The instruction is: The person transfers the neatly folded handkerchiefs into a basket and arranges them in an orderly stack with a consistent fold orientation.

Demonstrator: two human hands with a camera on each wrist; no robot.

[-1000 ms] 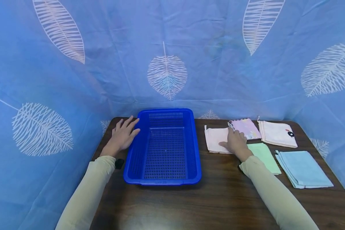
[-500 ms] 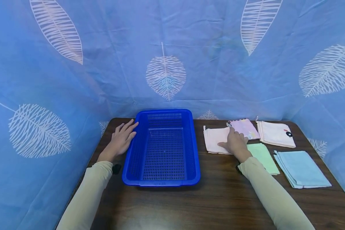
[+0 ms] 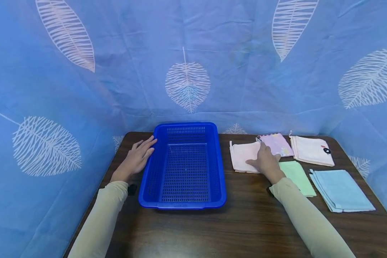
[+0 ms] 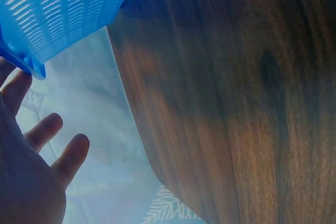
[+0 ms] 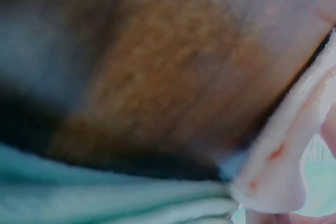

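A blue plastic basket [image 3: 185,172] with a slotted floor stands on the wooden table, holding nothing. The left hand [image 3: 135,161] lies at its left rim, fingers straight; in the left wrist view the fingertips [image 4: 18,85] touch the rim. To the right, the right hand [image 3: 267,161] is over the right side of a folded pink small towel [image 3: 243,154], thumb spread across it. In the right wrist view, blurred and close, the pink towel [image 5: 275,177] bulges up between the fingers, which pinch it. The palm hides part of the towel.
Near the right hand lie more folded towels: a purple patterned one [image 3: 275,143], a white one with a black motif [image 3: 313,150], a green one [image 3: 296,175] and a light blue one [image 3: 340,190]. A blue leaf-print curtain [image 3: 187,89] hangs behind the dark table [image 3: 238,222].
The left hand has lowered onto the basket's left rim. The right hand has shifted slightly right over the pink towel. The basket and towels have stayed in place.
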